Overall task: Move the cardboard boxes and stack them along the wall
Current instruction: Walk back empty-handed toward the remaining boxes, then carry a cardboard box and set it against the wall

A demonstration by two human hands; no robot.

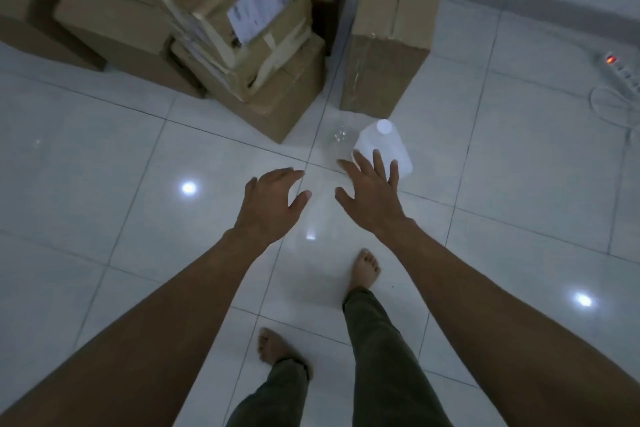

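Note:
A stack of brown cardboard boxes (249, 55) with tape and white shipping labels stands at the top middle of the floor. More boxes (31, 0) sit behind it at the far left. A tall narrow cardboard box (388, 42) stands upright to the right of the stack. My left hand (268, 203) and my right hand (372, 194) are both stretched out in front of me over the tiles, fingers apart, holding nothing. They hover short of the boxes and touch none of them.
A white plastic jug (384, 144) with a round cap stands on the floor just beyond my right hand. A power strip (623, 71) with a lit red switch and its white cable lies at the right near the wall. My bare feet stand on glossy white tiles (104, 163).

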